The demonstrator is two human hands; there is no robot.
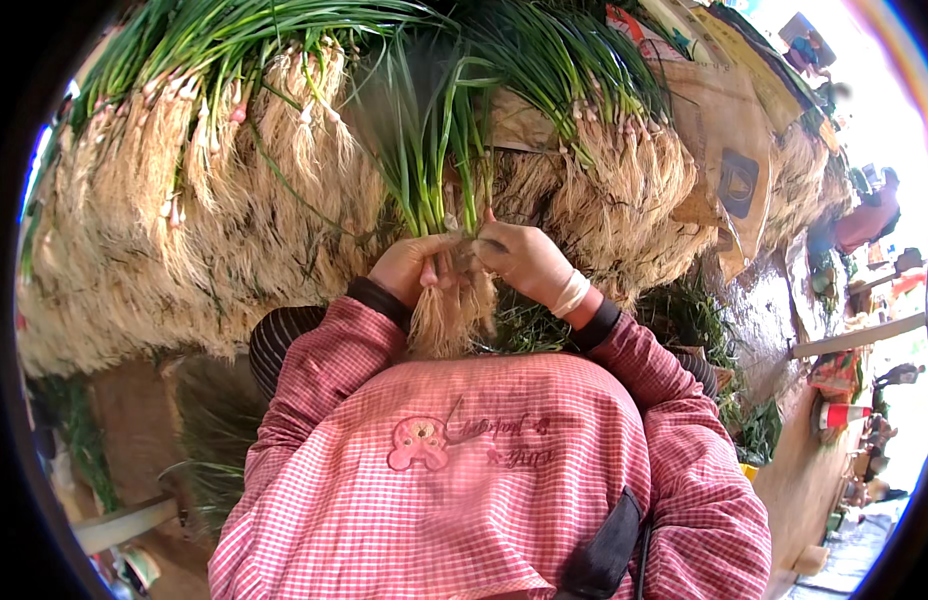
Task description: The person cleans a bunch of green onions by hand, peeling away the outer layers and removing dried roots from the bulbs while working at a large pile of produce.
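Observation:
My left hand (413, 262) is closed around a small bunch of green onions (426, 202). Their leaves point away from me, and their pale bulbs and stringy roots (443, 322) hang toward my body. Close against it, my right hand (525, 259), in a thin glove rolled at the wrist, has its fingers pinched at the base of the stalks. Exactly which stalk those fingers grip is partly hidden. Beyond both hands lies a large heap of green onions (209, 202), roots facing me. Another bundle (621, 142) rests on the heap to the right.
Printed sacks (723, 150) cover part of the heap at right. Loose green trimmings (535, 326) lie below my right hand, and more leaves (760, 431) are on the floor. Farther right are a red-and-white traffic cone (843, 415) and a person (869, 217).

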